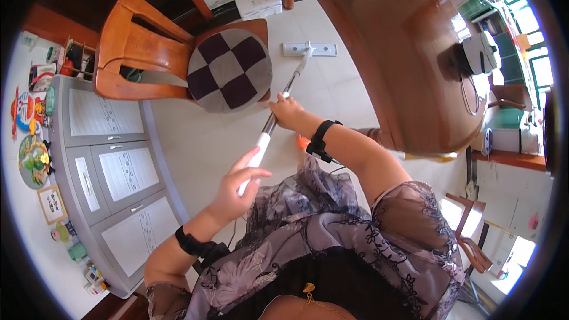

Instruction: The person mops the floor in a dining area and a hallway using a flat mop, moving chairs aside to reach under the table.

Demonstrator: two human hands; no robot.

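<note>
A flat mop (271, 123) with a metal pole and a white grip slants away from me. Its pale rectangular mop head (293, 49) lies flat on the tiled floor (320, 82), between a chair and a table. My right hand (288, 111) is wrapped around the metal pole about midway along. Lower down, my left hand (240, 184) loosely holds the white grip near its end, some fingers extended across it. Both wrists wear black straps. An orange slipper (303, 141) shows partly beneath my right forearm.
To the left of the mop stands a wooden chair (155, 55) with a checkered round cushion (227, 69). A wooden table (378, 31) bounds the right, bearing a corded appliance (478, 55). A white box (258, 3) sits by the wall. Grey cabinets (80, 160) line the left.
</note>
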